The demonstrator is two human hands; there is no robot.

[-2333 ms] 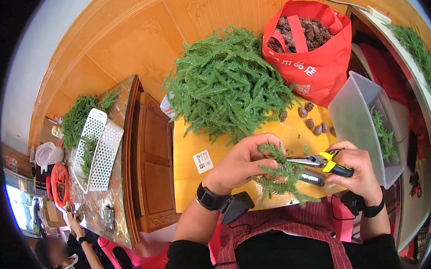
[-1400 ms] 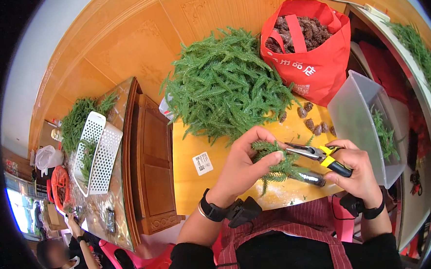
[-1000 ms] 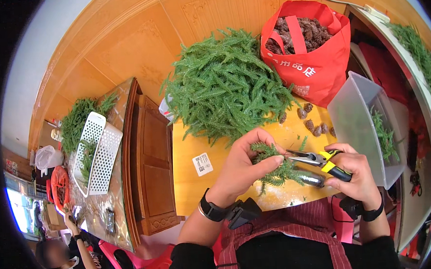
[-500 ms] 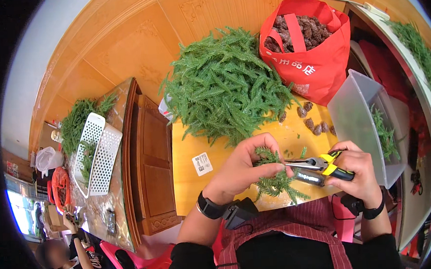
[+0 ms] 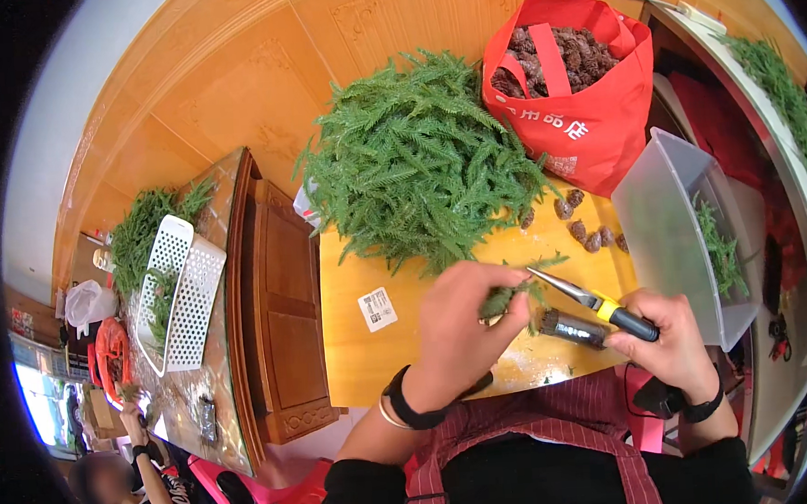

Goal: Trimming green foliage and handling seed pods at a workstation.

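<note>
Between the thumb and fingers of my left hand [image 5: 462, 331] is a small green artificial fir sprig [image 5: 500, 300], mostly hidden by the fingers. My right hand [image 5: 668, 334] grips needle-nose pliers [image 5: 602, 305] with yellow and black handles. The pliers' pointed tips are just right of my left fingertips, slightly above the sprig. A dark cylindrical bundle [image 5: 574, 328] with a pale label lies under the pliers, beside my right fingers. A loose green sprig [image 5: 550, 261] rests on the yellow table [image 5: 354, 355] beyond the tips.
A big heap of green sprigs [image 5: 417, 160] covers the table's far side. Beside it stands a red bag [image 5: 571, 134] of pine cones, with several loose cones [image 5: 590, 235] in front. At right is a clear plastic bin [image 5: 667, 238]. Far left, another person [image 5: 133, 485] sits by a table with white baskets [image 5: 196, 299].
The pliers' tips have come away from my left fingers, moving slightly up. My left hand has turned and drawn left, and the sprig shows less. A loose sprig piece now lies beyond the tips.
</note>
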